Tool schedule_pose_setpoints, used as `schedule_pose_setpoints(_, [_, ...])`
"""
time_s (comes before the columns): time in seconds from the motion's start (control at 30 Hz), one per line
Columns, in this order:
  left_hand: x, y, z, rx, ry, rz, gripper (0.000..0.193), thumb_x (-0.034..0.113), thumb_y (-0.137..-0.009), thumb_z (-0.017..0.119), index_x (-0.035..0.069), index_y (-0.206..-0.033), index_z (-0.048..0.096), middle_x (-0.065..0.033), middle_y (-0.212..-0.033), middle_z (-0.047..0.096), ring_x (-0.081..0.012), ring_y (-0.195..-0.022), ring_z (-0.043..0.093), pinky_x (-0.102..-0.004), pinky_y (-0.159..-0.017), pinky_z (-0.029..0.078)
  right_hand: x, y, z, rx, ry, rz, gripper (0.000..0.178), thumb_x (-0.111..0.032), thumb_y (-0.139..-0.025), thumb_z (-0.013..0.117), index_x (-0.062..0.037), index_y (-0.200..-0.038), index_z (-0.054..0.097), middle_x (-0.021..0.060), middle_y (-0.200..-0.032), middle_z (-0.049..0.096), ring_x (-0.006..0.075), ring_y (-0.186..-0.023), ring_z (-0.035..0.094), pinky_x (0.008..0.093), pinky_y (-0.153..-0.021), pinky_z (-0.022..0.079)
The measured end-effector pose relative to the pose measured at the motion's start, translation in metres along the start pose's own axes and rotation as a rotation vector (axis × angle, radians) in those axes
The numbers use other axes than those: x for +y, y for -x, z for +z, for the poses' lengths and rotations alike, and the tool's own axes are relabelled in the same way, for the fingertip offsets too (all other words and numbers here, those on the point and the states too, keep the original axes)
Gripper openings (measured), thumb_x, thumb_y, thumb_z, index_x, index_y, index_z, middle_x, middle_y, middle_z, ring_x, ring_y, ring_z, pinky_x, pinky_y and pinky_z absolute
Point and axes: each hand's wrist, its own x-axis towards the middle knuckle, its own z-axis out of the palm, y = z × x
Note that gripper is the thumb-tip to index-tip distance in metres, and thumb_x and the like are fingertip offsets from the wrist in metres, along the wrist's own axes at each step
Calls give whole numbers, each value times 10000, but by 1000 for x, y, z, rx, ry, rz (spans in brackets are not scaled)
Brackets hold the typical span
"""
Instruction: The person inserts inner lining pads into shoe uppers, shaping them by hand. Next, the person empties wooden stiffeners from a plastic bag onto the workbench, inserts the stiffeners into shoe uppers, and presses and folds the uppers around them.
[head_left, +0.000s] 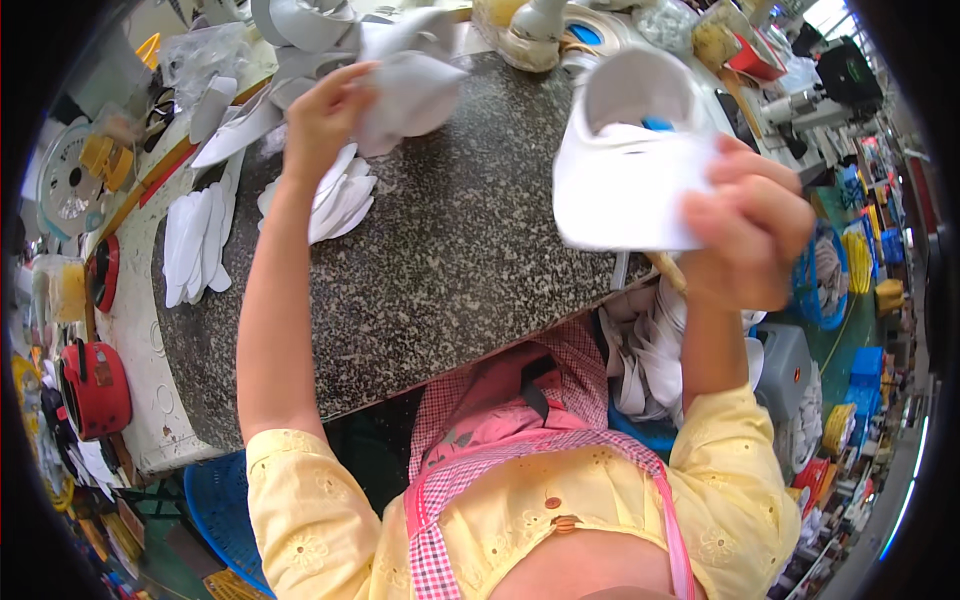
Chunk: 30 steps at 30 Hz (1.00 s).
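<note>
My right hand (750, 225) grips a white shoe upper (625, 185) by its edge, raised over the right side of the dark speckled worktop (460, 240). The upper's rounded opening faces away from me, with a bit of blue showing inside. At the far left, my left hand (328, 112) is closed on a second white upper piece (410, 95), blurred by motion. More white uppers (300, 30) lie heaped just beyond that hand. Below it, near my left forearm, rests a fan of flat white insole-shaped pieces (340, 198); another stack of white pieces (200, 240) lies further left.
A glue-stained pot (528, 35) stands at the far edge beside a roll of white tape (600, 35). A red device (95, 388) sits at the left. Below the right edge, a blue basket (640, 430) holds white pieces; another blue basket (220, 510) is at lower left.
</note>
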Motion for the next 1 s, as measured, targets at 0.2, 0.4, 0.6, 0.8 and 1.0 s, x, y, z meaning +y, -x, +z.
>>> schedule_pose_setpoints(0.2, [50, 21, 21, -284, -409, 395, 376, 54, -699, 640, 72, -1071, 592, -81, -1058, 598, -255, -997, 537, -318, -858, 416, -56, 82, 59, -318, -337, -155, 122, -112, -665, 649, -55, -766, 611, 19, -767, 488, 177, -804, 542, 342, -746, 516])
schedule_pose_setpoints(0.4, [77, 103, 37, -200, -365, 612, 308, 40, -703, 631, 48, -1009, 603, -107, -1052, 593, -239, -976, 558, -371, -835, 437, -68, 138, 33, -663, -558, 248, 144, -47, -630, 591, -51, -772, 571, 58, -749, 473, 236, -815, 525, 354, -749, 471])
schedule_pose_setpoints(0.6, [69, 156, 55, -472, -669, 461, 349, 224, -698, 675, 61, -995, 593, -64, -900, 591, -215, -857, 548, -364, -783, 388, -40, 122, 9, -436, -514, 438, 181, -31, -603, 607, -75, -778, 595, 66, -767, 574, 280, -960, 539, 385, -801, 465])
schedule_pose_setpoints(0.8, [84, 181, 46, -342, -972, 340, 331, 291, -680, 685, 96, -930, 591, -24, -921, 551, -191, -766, 501, -351, -717, 335, 28, 132, -24, -610, -13, 834, 151, -83, -671, 671, -32, -799, 610, 60, -763, 586, 215, -786, 542, 320, -690, 431])
schedule_pose_setpoints(1.0, [137, 156, 91, -228, -330, 206, 298, 124, -693, 672, 36, -968, 597, -91, -939, 581, -267, -842, 537, -368, -725, 433, -32, 90, 11, -159, -1040, 1587, 101, -84, -767, 654, -19, -755, 578, 1, -633, 564, 42, -520, 500, 169, -461, 398])
